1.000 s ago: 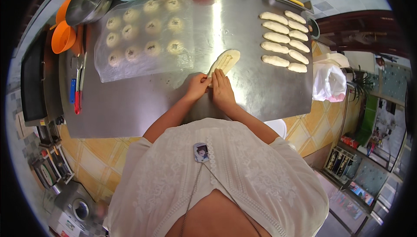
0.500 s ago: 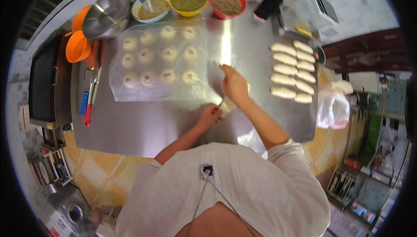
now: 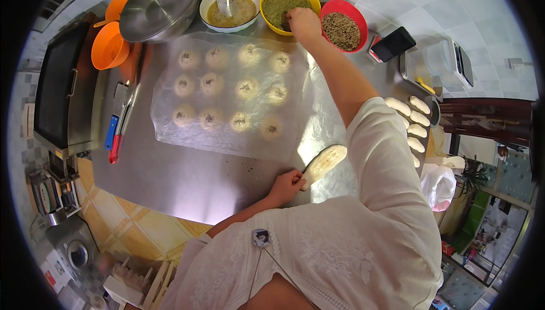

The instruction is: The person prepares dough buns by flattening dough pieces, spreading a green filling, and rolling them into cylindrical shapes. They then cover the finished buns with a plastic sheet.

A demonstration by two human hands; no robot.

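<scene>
A long, flattened oval of dough (image 3: 326,163) lies slantwise on the metal table in front of me. Its near left end is pinched between the fingers of my left hand (image 3: 287,187). My right hand (image 3: 304,26) reaches to the far side, into a yellow bowl (image 3: 264,17) of green crumbly filling (image 3: 282,3). Its fingers are drawn together in the filling at the bowl's near right edge; how much they hold is hidden. Just right of that hand stands a red bowl (image 3: 363,21) of brownish grains.
Plastic sheeting (image 3: 227,141) covers rows of round dough balls. Behind it stand a white bowl (image 3: 205,16) with a brush, a steel bowl (image 3: 160,4) and orange containers (image 3: 110,47). Shaped dough pieces (image 3: 417,130) line the right. Tools with blue and red handles (image 3: 115,139) lie left.
My right hand has moved from the dough to the yellow bowl at the far side. My left hand stays at the dough's end. The flattened dough is now uncovered, and the view has shifted.
</scene>
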